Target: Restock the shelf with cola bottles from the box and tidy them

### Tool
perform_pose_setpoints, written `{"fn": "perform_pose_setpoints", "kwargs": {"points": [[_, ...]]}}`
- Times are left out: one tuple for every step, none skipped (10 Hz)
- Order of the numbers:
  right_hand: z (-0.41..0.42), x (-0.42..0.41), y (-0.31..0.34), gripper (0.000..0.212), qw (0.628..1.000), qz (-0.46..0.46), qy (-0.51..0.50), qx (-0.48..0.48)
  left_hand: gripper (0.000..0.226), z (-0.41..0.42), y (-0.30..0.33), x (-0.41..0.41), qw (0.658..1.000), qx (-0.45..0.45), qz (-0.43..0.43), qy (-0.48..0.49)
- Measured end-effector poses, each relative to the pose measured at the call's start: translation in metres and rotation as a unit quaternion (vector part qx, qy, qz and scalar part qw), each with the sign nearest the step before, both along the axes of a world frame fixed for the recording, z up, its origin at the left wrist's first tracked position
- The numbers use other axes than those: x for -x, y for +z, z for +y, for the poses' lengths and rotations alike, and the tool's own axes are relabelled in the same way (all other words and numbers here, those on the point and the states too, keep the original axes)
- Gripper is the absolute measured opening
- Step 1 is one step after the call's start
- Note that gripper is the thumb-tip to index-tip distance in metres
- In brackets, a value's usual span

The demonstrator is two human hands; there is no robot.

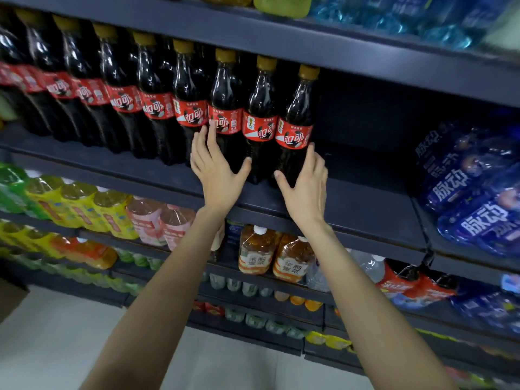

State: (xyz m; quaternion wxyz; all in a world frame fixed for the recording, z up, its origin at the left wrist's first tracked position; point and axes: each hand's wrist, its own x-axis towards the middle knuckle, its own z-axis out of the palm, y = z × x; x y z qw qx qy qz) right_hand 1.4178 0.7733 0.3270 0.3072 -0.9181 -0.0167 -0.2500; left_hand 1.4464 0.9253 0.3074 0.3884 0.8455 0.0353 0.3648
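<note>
A row of several dark cola bottles with red labels and gold caps stands along the dark shelf (365,209). My left hand (216,167) lies flat with straight fingers against the third cola bottle from the right (226,108). My right hand (305,187) touches the lower part of the rightmost cola bottle (295,116), fingers straight, thumb spread toward the second bottle from the right (260,114). Neither hand grips a bottle. No box is in view.
To the right of the last cola bottle the shelf is bare. Blue wrapped drink packs (472,187) lie at the far right. Yellow, pink and amber bottles (261,251) fill the shelves below. Blue water bottles (394,15) sit on the shelf above.
</note>
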Motion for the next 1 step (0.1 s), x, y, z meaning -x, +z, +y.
{"fn": "perform_pose_setpoints", "kwargs": {"points": [[0.0063, 0.021, 0.0093, 0.062, 0.996, -0.069, -0.047, 0.001, 0.057, 0.0172, 0.0135, 0.022, 0.998, 0.066, 0.01, -0.001]]}}
